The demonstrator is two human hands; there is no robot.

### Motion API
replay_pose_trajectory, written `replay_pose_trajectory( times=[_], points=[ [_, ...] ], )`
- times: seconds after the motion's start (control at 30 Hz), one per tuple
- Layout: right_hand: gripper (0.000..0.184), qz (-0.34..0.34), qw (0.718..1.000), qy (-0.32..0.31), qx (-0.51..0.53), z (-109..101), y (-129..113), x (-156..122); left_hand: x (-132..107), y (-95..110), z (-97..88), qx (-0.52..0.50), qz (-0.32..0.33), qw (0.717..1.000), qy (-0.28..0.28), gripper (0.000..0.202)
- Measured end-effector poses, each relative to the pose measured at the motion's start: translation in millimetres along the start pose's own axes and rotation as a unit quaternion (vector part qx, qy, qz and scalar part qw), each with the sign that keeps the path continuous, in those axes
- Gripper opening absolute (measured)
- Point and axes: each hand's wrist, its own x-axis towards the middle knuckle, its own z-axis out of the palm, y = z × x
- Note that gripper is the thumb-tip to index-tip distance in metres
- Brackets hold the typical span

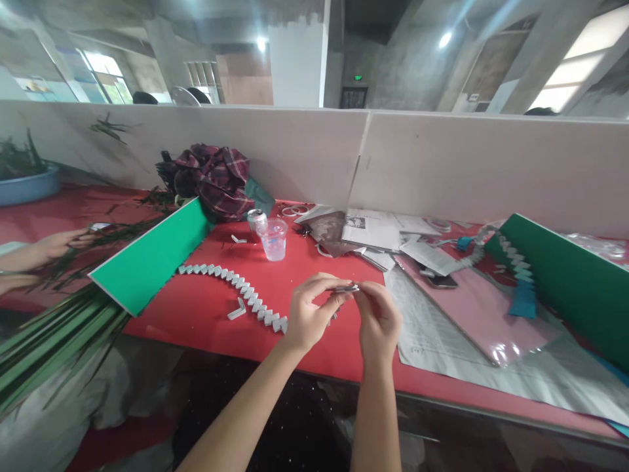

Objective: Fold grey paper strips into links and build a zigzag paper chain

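Note:
My left hand (312,311) and my right hand (378,321) meet above the red tabletop (196,324). Between their fingertips is a small folded paper strip (346,288), pale with a dark edge. Both hands pinch it, one at each end. A zigzag chain of folded paper (240,283) curves over the table on the left, and its near end passes behind my left hand. Below the chain lies a loose V-shaped folded paper piece (238,309). Another small folded piece (238,240) rests farther back. Some small bits beneath my hands are mostly hidden.
A clear plastic cup (274,241) and a can (256,223) stand behind the chain. Green dividers (157,252) bound both sides. To the right are papers (371,229), a pink folder (472,308) and another paper chain (514,255). At left, another person's hands (54,249) hold long leaves.

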Motion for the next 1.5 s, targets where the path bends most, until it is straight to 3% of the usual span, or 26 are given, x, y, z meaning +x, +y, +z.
replay_pose_trajectory(
  times=[0.2, 0.3, 0.5, 0.63, 0.8, 0.97, 1.2, 1.33, 1.5],
  points=[
    [0.010, 0.052, 0.996, 0.019, 0.066, -1.3, 5.3, -3.7, -11.1, -4.2, 3.9, 0.057, 0.051, 0.996, 0.038, 0.027],
    [0.010, 0.044, 0.997, 0.029, 0.064, -2.5, 6.6, -3.1, -14.1, -4.7, 4.7, 0.039, 0.022, 0.998, 0.040, 0.040],
    [0.010, 0.033, 0.998, 0.017, 0.046, -4.8, 4.1, -1.6, -11.5, -3.0, 3.4, -0.001, -0.012, 0.998, 0.057, 0.037],
    [0.014, 0.060, 0.997, 0.011, 0.051, -3.7, 3.0, -2.8, -7.4, -1.0, 1.8, -0.029, -0.060, 0.996, 0.053, 0.040],
    [0.017, 0.130, 0.985, 0.032, 0.110, 4.2, 5.1, -3.7, -3.3, -2.2, 0.5, 0.027, -0.044, 0.998, 0.028, 0.015],
    [0.017, 0.145, 0.979, 0.041, 0.141, 6.5, 5.2, -3.4, -0.8, 0.0, 0.6, 0.018, 0.002, 0.999, 0.027, 0.009],
    [0.015, 0.088, 0.992, -0.036, 0.083, -7.1, 4.6, -1.3, 8.2, -4.6, -7.3, -0.161, -0.181, 0.970, 0.019, 0.020],
    [0.019, 0.077, 0.990, -0.073, 0.096, -10.8, 5.0, -0.9, 13.8, -12.8, -15.3, -0.208, -0.239, 0.948, -0.025, 0.022],
    [0.042, 0.030, 0.984, -0.159, 0.079, -10.9, -0.2, 0.9, 17.0, -19.4, -22.7, -0.232, -0.275, 0.929, -0.087, 0.022]
  ],
)
